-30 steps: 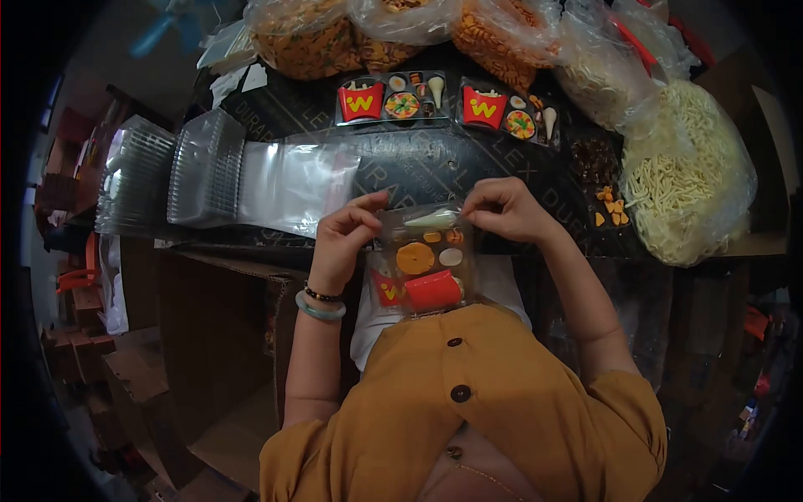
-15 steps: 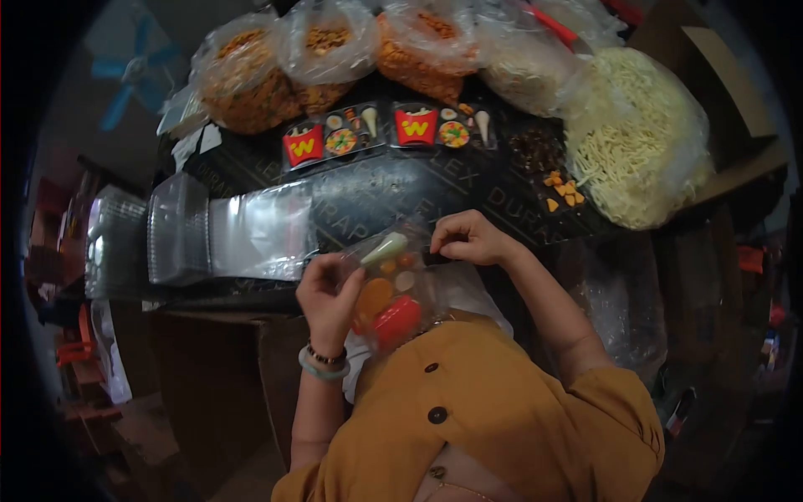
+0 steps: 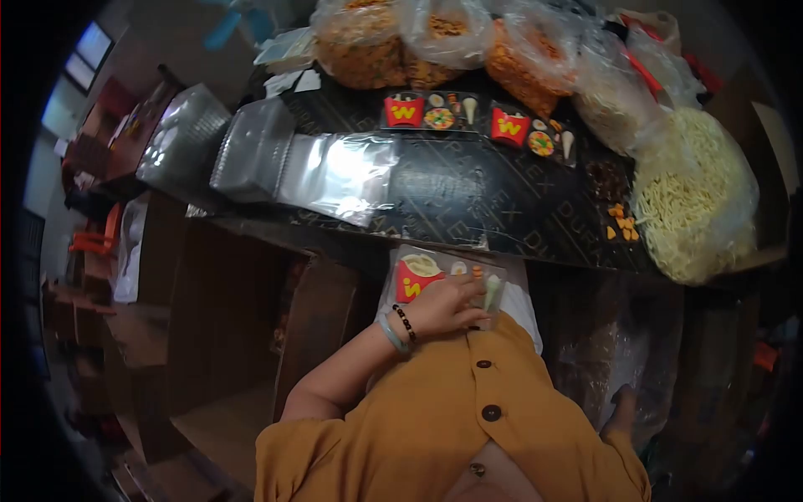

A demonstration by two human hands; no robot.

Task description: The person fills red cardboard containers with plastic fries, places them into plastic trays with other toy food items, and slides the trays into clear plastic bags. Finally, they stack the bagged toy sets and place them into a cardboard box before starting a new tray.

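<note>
- My left hand [image 3: 443,305] lay open across the pack [image 3: 443,263], palm down and fingers spread. I saw its fingers over the pack's middle and near edge, not closed around it.
- The pack sat directly under that hand, over the white cloth [image 3: 525,322] at the lap.
- Inside the pack, the red fries box [image 3: 410,279] showed just ahead and left of the fingers, the egg [image 3: 458,268] and striped piece [image 3: 478,273] just ahead of them, and the pale drumstick [image 3: 492,289] to their right.
- The beads [image 3: 404,322] and bangle [image 3: 390,335] circled the left wrist, behind the grip.
- The right arm [image 3: 621,410] was low, well to the right of the left hand. I could not make out the right hand clearly, so I cannot tell whether it was open or closed.
- Ahead of the left hand ran the black table [image 3: 468,188], with two filled packs [image 3: 431,112] side by side towards its far part.
- Ahead and left of the grip lay the clear sleeves [image 3: 339,171]; beyond them, further left, stood the clear trays [image 3: 251,159] in stacks.
- Ahead and right were the orange bits [image 3: 623,224], dark bits [image 3: 606,177] and the bag of pale strips [image 3: 690,201].
- Farthest ahead, bags of orange pieces [image 3: 360,50] lined the table's far side.
- Left of the grip and below the table edge was the carton [image 3: 217,335].
</note>
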